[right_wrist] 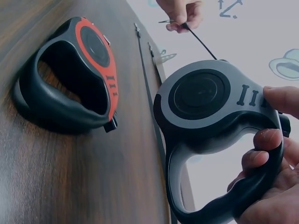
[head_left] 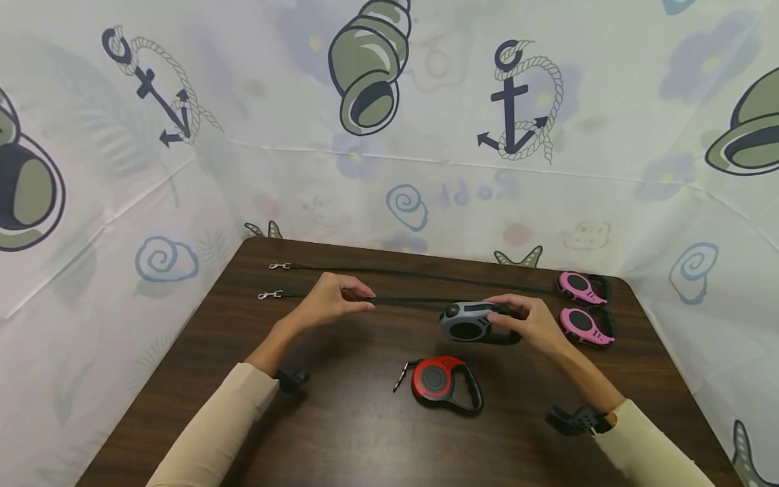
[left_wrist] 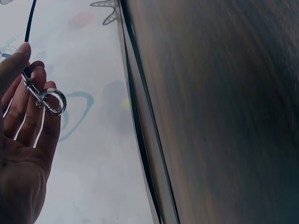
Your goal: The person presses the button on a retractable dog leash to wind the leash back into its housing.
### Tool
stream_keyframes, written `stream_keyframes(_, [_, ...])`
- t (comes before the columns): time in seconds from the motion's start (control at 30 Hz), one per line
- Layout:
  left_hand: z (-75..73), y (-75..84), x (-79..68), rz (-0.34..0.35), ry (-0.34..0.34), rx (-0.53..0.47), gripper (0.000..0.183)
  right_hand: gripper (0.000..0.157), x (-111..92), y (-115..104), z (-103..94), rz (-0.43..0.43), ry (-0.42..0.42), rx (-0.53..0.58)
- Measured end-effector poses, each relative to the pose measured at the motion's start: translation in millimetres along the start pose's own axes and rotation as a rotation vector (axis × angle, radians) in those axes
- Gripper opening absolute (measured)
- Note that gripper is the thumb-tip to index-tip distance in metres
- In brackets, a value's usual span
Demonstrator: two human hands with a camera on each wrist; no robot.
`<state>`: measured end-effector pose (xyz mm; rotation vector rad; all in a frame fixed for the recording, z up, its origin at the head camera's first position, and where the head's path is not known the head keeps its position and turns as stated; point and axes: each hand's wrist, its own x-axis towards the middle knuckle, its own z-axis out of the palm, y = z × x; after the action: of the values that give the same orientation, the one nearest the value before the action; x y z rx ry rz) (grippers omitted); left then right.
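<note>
Gray leash (head_left: 467, 329) — partly behind the right hand (head_left: 537, 325)

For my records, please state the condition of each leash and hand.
Gray leash: held, extended
Red leash: on table, retracted
Far pink leash: on table, extended
Near pink leash: on table, extended
Left hand: pinching gray leash near clip
Right hand: gripping gray leash

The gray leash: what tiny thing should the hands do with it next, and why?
Maybe the left hand should pull the metal clip a little farther left, away from the gray case. That hand pinches the cord by the clip, the right hand holds the case, and both pink leashes already lie stretched out across the table.
</note>
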<state>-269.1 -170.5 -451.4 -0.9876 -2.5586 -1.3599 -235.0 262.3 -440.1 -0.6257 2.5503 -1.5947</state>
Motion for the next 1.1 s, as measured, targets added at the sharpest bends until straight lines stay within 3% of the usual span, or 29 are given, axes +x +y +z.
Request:
stream_keyframes(0.33, [18.6,2.1,5.0,0.007,-0.017,-0.045,0.016,0.032,9,-1,16.5,-0.027,-0.015,0.002])
stream_keyframes(0.53, [28.0,5.2,8.8,0.018,-0.002,-0.063,0.018,0.033,16,-4,27.0,-0.004,-0.024,0.079])
stream_keyframes(0.83, [43.3,10.0,14.7,0.060,0.018,-0.089,0.018,0.033,23,-5,38.3,-0.063,-0.051,0.094])
stream_keyframes(1.1, [52.3,13.7,17.5,0.045,0.028,-0.119,0.018,0.034,25,-10,49.2,0.000,-0.057,0.160])
